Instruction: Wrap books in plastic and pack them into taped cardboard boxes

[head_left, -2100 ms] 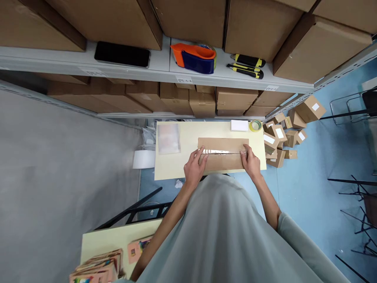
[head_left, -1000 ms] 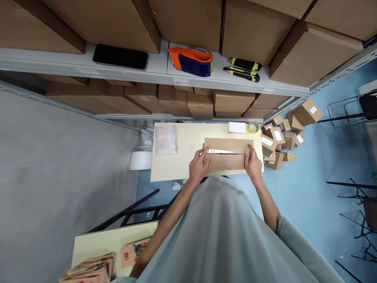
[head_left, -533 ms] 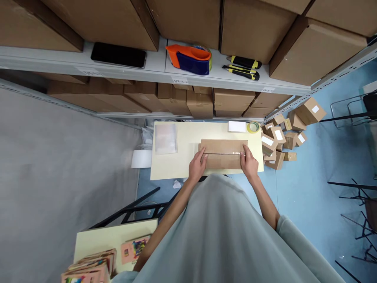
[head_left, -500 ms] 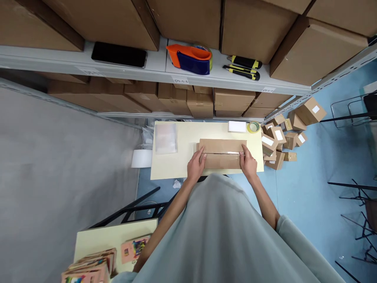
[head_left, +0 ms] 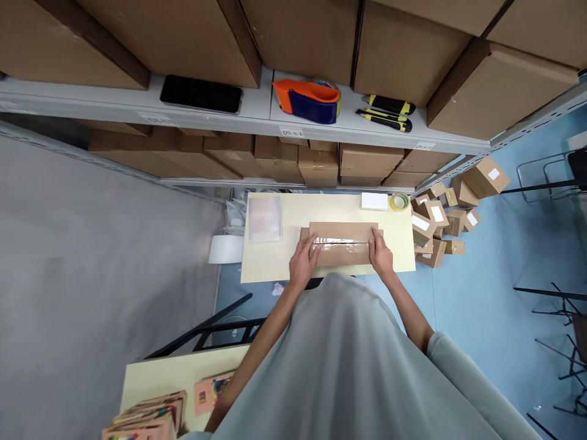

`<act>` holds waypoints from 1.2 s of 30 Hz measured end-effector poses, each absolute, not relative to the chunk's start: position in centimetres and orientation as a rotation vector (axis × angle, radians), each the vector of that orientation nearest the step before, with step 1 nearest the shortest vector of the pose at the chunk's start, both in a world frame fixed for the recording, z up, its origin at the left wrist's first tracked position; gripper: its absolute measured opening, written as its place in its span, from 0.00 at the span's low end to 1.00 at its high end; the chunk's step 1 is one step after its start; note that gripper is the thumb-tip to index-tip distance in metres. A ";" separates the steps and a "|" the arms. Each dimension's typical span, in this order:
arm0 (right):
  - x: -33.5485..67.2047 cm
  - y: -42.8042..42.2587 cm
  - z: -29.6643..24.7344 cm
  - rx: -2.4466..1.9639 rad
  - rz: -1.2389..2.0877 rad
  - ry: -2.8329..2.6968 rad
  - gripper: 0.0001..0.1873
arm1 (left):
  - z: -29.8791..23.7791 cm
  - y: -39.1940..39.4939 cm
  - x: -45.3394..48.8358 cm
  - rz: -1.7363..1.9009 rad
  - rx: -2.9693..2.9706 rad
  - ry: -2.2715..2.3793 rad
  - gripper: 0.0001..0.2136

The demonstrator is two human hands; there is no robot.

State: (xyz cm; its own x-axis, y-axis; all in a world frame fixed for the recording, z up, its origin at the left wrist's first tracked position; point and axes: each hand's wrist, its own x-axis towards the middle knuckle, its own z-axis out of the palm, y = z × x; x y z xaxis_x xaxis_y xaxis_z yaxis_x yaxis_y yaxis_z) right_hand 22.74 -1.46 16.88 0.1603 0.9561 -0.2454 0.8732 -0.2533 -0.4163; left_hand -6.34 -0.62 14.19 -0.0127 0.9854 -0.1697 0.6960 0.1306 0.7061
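"Cardboard box (head_left: 343, 252), over the desk (head_left: 293, 211), left of the tape roll (head_left: 393, 203) and nearer the body. Resting flat or slightly raised?"

"Cannot tell from above. Closed on top, with clear tape (head_left: 346, 240) along the long middle seam."

"Held how?"

"Grasped at both ends. Gripped at the end farther from the tape roll by the fingers of the left hand (head_left: 301, 266), with the thumb nearer the body; gripped likewise at the end closer to the tape roll by the fingers of the right hand (head_left: 381, 256). Bent around the edges rather than clenched."

"Heavy or light?"

"Probably light, judging by the easy hold, but impossible to be sure with the contents hidden."

"Stiff or soft?"

"Likely stiff along the folds and corners, softer mid-panel, so apt to dent under a hard press there. More brown cardboard past both ends; perhaps flaps, perhaps another piece beneath."

"Slippery?"

"Likely grippy on bare cardboard, slicker on the shiny strip. Best to take hold of the two short ends, evenly, off the gloss."

"Anything around?"

"White pack (head_left: 373, 201) just left of the tape roll; translucent sheets (head_left: 265, 219) well left of it; loose cartons (head_left: 433, 252) on the floor, right of it."
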 end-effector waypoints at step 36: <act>8.8 37.2 33.0 -1.685 -0.019 -2.490 0.39 | 11.7 -0.2 -7.5 0.662 1.639 1.679 0.22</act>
State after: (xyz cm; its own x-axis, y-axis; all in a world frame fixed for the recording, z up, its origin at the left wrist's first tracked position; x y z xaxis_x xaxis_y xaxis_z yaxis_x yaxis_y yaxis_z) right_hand 8.81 37.19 32.99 -0.3656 0.9232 0.1186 0.9249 0.3746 -0.0655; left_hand -7.47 -0.19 11.73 0.0340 0.9917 -0.1237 0.6408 0.0733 0.7642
